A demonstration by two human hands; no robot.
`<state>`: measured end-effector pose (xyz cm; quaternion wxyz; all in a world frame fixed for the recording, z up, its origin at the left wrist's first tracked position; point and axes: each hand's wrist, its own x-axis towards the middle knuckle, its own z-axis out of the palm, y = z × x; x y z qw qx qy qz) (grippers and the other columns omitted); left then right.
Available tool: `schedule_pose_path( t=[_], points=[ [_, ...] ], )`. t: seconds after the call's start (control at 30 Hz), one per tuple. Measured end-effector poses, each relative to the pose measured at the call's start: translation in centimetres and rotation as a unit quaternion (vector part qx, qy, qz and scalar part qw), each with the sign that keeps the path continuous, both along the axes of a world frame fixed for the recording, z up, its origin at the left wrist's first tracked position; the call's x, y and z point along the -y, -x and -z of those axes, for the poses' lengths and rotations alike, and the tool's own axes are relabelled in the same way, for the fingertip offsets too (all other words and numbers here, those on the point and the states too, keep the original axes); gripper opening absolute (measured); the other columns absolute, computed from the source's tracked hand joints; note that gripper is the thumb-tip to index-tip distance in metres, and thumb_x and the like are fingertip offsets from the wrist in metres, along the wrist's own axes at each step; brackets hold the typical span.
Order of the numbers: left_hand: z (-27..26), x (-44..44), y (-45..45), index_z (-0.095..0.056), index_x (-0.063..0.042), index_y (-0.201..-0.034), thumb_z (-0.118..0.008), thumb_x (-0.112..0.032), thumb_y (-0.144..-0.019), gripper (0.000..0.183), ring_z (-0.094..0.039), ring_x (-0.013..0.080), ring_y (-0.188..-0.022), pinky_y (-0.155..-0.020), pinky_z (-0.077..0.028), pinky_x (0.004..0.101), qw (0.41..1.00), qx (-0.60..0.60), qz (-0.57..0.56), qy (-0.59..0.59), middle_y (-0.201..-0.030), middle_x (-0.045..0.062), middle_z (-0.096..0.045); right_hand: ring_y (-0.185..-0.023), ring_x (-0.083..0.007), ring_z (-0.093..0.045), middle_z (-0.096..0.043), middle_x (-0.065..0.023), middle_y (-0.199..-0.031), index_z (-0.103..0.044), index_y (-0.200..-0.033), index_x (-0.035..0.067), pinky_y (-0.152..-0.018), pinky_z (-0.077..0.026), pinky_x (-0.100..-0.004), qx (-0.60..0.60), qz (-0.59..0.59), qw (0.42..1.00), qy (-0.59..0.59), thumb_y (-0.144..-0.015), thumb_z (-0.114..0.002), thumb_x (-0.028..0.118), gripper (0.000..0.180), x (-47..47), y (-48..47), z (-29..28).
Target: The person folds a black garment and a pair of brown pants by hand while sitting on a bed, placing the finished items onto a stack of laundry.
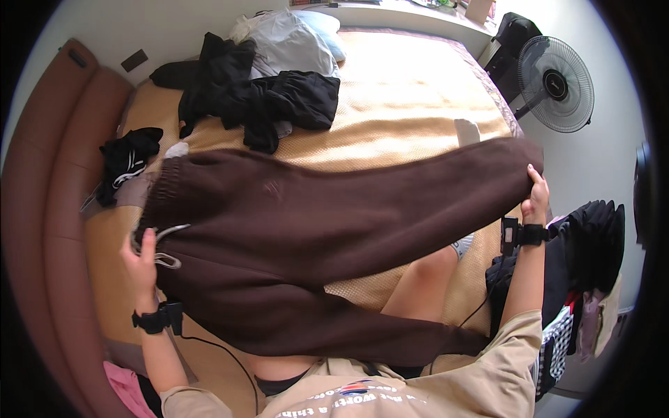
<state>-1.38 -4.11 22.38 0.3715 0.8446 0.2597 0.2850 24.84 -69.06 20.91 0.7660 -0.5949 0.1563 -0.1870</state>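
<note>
Brown sweatpants (334, 209) are stretched out sideways in front of me, above the bed and my lap. My left hand (142, 258) grips the gathered elastic waistband at its middle, beside a pale drawstring (170, 260). At the far end of the upper leg, my right hand (536, 193) holds the cuff, thumb on the near side. The lower leg of the pants hangs slack across my thighs. Both my wrists wear black straps with small devices and cables. The fingers behind the fabric are hidden.
A woven mat (407, 104) covers the bed. Black clothes (251, 94) lie near a pale pillow (292, 39), and a black garment with white cords (130, 157) is at left. A brown padded headboard (62, 209) borders the left side. A fan (555, 83) and hanging clothes (585, 251) stand right.
</note>
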Motion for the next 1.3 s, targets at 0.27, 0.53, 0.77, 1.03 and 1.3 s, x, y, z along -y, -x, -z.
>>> schedule_pose_path(
  t=[0.27, 0.53, 0.77, 1.03, 1.3],
  points=[
    [12.0, -8.1, 3.9, -0.056, 0.004, -0.100, -0.059, -0.026, -0.087, 0.032, -0.057, 0.0126, -0.065, -0.064, -0.049, 0.0254, 0.972, -0.069, -0.045, 0.218, -0.088, 0.004, -0.059, -0.086, -0.0238, -0.054, -0.057, -0.0138, -0.093, -0.046, -0.109, -0.011, -0.082, -0.045, -0.0353, -0.178, 0.144, 0.949, 0.219, -0.056, -0.074, 0.005, 0.063, -1.5, -2.4, 14.8],
    [13.2, -6.6, 5.4, -0.048, 0.005, -0.120, -0.050, -0.043, -0.089, 0.057, -0.050, 0.0178, -0.105, -0.093, -0.036, 0.0287, 0.953, -0.148, -0.030, 0.264, -0.116, 0.010, -0.054, -0.097, -0.0368, -0.056, -0.053, -0.0272, -0.111, -0.042, -0.118, -0.006, -0.081, -0.047, -0.0401, -0.378, 0.087, 0.866, 0.315, -0.066, -0.071, 0.041, 0.076, -4.3, -1.0, 12.5],
    [17.1, -9.6, 7.8, -0.042, 0.002, -0.126, -0.057, -0.047, -0.084, 0.068, -0.046, 0.0207, -0.113, -0.097, -0.033, 0.0323, 0.912, -0.097, 0.009, 0.398, -0.124, 0.010, -0.049, -0.059, -0.0205, -0.055, -0.063, -0.0093, -0.078, -0.059, -0.088, 0.008, -0.045, -0.041, -0.0306, -0.368, 0.063, 0.916, 0.147, -0.076, -0.063, 0.041, 0.036, 2.2, -2.9, 18.8],
    [15.1, -7.3, 7.6, -0.050, 0.002, -0.114, -0.058, -0.047, -0.084, 0.058, -0.052, 0.0177, -0.101, -0.091, -0.038, 0.0300, 0.934, -0.083, -0.012, 0.347, -0.112, 0.008, -0.055, -0.079, -0.0161, -0.056, -0.060, -0.0107, -0.090, -0.054, -0.100, -0.008, -0.073, -0.045, -0.0275, -0.126, 0.110, 0.970, 0.178, -0.076, -0.068, 0.009, 0.033, 2.6, -5.0, 15.3],
    [15.8, -7.8, 9.2, -0.042, -0.001, -0.125, -0.047, -0.052, -0.088, 0.063, -0.048, 0.0192, -0.111, -0.092, -0.038, 0.0334, 0.913, -0.069, 0.002, 0.402, -0.123, 0.011, -0.049, -0.046, -0.0116, -0.044, -0.048, -0.0009, -0.062, -0.053, -0.085, 0.007, -0.042, -0.038, -0.0245, -0.378, 0.031, 0.920, 0.095, -0.078, -0.065, 0.025, 0.022, 6.8, 0.9, 15.6]
  ],
)
